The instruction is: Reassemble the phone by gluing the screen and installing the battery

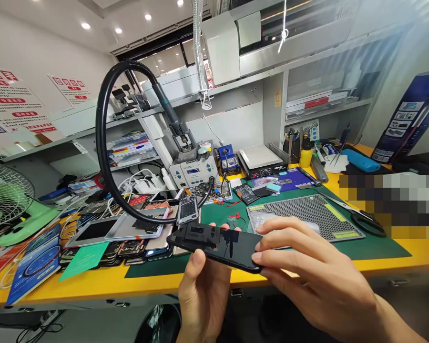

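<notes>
A black smartphone [218,245] is held up over the front edge of the bench, its glossy dark face tilted toward me with reflections on it. My left hand [204,290] grips it from below, thumb on the near long edge and fingertips showing behind the far edge. At the phone's right end, my right hand [307,267] has its fingertips on the face and the corner, with the thumb underneath mostly hidden. Just behind the phone lie a green work mat [214,209] and a perforated grey pad [303,214].
Scissors [361,219] lie at the right of the mat. Stacked phones and parts [136,250] fill the left side. A hot-air station [195,169] with a looping black hose [102,128] stands behind. A green fan [17,209] is far left.
</notes>
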{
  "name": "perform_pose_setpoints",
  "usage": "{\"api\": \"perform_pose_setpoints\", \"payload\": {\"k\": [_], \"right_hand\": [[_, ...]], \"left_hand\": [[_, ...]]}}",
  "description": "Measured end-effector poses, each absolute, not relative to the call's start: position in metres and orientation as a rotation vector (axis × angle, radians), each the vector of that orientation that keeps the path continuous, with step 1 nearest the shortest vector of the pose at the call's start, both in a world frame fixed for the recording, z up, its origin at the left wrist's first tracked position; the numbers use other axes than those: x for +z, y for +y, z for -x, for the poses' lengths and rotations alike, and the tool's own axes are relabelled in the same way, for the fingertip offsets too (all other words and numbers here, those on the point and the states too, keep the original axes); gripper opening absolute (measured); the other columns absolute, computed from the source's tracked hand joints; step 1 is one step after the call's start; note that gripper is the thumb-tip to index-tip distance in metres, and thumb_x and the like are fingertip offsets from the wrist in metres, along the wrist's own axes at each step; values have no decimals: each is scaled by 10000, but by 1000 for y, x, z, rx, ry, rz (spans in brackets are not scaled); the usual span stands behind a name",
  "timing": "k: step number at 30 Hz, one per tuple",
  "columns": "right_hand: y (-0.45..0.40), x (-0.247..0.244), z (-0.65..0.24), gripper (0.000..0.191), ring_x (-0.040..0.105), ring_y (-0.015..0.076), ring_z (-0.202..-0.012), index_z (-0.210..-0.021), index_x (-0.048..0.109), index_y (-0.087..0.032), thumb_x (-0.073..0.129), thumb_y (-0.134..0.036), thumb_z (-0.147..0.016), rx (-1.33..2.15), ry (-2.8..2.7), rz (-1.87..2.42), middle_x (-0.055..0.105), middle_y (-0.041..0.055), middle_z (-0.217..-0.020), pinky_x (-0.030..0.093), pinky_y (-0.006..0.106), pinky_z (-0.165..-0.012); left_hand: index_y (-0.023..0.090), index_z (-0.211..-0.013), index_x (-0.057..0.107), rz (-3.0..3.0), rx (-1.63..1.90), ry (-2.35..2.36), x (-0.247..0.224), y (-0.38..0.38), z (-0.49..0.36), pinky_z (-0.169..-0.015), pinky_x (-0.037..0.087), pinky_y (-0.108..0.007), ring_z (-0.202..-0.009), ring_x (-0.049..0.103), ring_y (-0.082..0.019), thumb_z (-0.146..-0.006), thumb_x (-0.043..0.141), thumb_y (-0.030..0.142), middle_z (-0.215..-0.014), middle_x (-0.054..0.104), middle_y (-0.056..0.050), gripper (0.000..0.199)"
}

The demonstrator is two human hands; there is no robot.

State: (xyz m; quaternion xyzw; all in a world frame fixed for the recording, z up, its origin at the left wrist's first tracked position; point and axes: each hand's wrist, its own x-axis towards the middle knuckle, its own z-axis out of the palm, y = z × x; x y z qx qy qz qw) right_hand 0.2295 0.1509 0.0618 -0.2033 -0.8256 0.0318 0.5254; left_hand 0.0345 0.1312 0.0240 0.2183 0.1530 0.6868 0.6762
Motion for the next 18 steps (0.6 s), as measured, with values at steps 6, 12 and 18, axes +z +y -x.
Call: {"api": "perform_pose_setpoints", "payload": {"k": [6, 12, 18], "right_hand": [[151, 62, -232, 214, 639, 224, -1076, -1021, 727, -154, 594, -11, -933, 0, -2009, 504, 726, 81, -926, 582, 354, -928], [153, 55, -236, 266, 654, 248, -1024, -1049, 723, -140, 611, 33, -881, -186, -2020, 552, 754, 85, -942, 567, 423, -903], [153, 51, -236, 265, 696, 253, -1030, -1067, 739, -146, 624, 12, -888, -238, -1998, 581, 780, 81, -948, 586, 441, -914]], "left_hand": [[240, -1213, 767, -467, 1548, 359, 23, 134, -36, -1081, 537, -352, -1198, 706, -232, -904, 725, 315, -1254, 761, -105, 321], [237, -1184, 778, -500, 1589, 376, 32, 136, -42, -1049, 566, -336, -1136, 733, -232, -886, 744, 258, -1190, 790, -75, 301], [200, -1129, 787, -436, 1660, 546, 41, 130, -49, -1020, 583, -312, -1125, 730, -231, -791, 841, 277, -1149, 802, -51, 351]]}}
